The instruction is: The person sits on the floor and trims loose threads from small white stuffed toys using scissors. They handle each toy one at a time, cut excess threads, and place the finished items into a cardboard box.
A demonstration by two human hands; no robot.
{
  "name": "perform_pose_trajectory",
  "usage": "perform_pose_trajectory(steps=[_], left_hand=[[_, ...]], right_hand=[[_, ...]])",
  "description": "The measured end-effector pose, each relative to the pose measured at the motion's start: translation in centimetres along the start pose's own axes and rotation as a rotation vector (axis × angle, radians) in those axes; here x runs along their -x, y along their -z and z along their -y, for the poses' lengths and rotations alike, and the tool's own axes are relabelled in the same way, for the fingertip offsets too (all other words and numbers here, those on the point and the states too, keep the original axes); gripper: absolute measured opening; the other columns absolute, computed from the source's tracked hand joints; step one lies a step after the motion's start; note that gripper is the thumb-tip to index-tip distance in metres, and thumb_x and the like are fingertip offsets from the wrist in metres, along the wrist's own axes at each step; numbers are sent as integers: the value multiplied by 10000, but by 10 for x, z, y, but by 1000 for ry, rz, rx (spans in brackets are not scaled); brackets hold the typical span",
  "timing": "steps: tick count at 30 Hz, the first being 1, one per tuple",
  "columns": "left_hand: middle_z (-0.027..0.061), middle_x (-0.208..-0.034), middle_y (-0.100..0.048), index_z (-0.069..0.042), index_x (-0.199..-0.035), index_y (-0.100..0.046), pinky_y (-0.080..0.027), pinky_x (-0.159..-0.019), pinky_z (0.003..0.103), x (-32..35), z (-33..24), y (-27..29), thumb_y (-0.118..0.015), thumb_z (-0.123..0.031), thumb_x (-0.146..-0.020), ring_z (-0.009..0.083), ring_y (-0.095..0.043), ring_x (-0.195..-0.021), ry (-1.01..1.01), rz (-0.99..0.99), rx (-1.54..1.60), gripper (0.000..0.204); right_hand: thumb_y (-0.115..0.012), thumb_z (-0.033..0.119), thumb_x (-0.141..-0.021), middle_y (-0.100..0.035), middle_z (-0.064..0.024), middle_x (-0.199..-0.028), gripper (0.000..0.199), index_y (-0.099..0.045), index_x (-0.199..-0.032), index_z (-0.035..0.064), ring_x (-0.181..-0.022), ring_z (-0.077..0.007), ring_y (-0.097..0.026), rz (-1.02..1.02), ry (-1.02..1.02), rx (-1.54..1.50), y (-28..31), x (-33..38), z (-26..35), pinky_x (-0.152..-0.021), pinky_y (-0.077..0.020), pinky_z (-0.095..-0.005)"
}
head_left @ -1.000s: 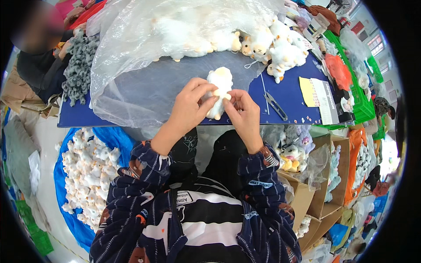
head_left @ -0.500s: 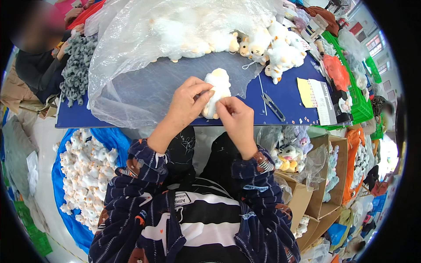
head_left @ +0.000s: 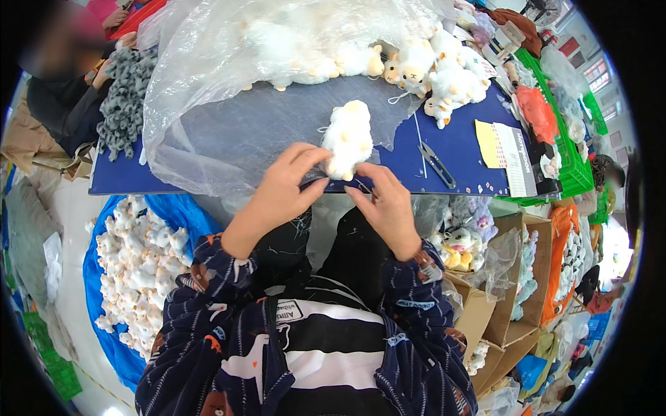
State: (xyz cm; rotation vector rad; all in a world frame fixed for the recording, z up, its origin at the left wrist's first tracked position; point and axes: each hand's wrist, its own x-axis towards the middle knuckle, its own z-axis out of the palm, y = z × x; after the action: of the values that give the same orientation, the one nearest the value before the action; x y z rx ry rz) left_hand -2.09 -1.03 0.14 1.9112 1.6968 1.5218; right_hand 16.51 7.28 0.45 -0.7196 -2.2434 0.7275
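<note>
A white fluffy plush animal point(head_left: 349, 139) with cream patches lies near the front edge of the blue table, a small white string loop at its left side. My left hand point(head_left: 291, 182) meets its lower left side with the fingertips, thumb held apart. At the lower right end, my right hand point(head_left: 387, 205) has its index fingertip against the plush, thumb spread away below. Neither hand is closed round it. To the right lie thread snips point(head_left: 437, 166) beside a thin white stick.
Clear plastic sheeting point(head_left: 201, 145) covers much of the table point(head_left: 114, 177), with several white plush animals point(head_left: 454, 83) behind. A notepad point(head_left: 512, 156) lies right. A blue bag point(head_left: 94, 277) of small white plush pieces stands lower left; cardboard boxes point(head_left: 503, 305) stand lower right. Another person sits far left.
The plush animal has turned slightly and now lies more fully in view, its string loop showing. Both hands have loosened from their pinches, their thumbs and fingers now apart.
</note>
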Motion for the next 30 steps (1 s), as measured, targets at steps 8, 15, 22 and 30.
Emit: perform_pose_trajectory(steps=[8,15,22,30], left_hand=[[82,-841,-637,-16,-978,-629,-527,-683,305,-7,14,-18,-650,-32,-842,216,-642,-750,103,-14,261,138],[97,-912,-632,10,-1010,-610,-545,-749,285,0,19,-2,-527,-249,-974,157,-634,-829,694,10,1052,274],[97,-1298,-505,-66,-1381,-364,-471,-958,399,-9,-14,-25,-528,-323,-973,209,-527,-1173,692,27,1638,509],[78,-1199,-576,-50,-1308,-445,-512,-898,355,-12,-6,-17,-661,-228,-897,186,-583,-1104,728,-125,1255,498]], right_hand=[[-685,12,-792,-614,-75,-803,203,-604,-977,26,-581,-158,-575,-181,-31,-117,-21,-3,-13,-530,-458,-268],[-641,69,-880,-552,30,-687,98,-588,-938,10,-515,-6,-417,-211,-447,-802,8,-4,-5,-454,-316,-174],[-605,134,-912,-469,29,-655,121,-550,-942,31,-464,-41,-356,-51,-695,-1525,-11,8,14,-409,-320,-195],[-672,152,-888,-620,21,-808,235,-633,-1068,6,-558,5,-438,-246,-399,-599,11,3,23,-466,-334,-161]])
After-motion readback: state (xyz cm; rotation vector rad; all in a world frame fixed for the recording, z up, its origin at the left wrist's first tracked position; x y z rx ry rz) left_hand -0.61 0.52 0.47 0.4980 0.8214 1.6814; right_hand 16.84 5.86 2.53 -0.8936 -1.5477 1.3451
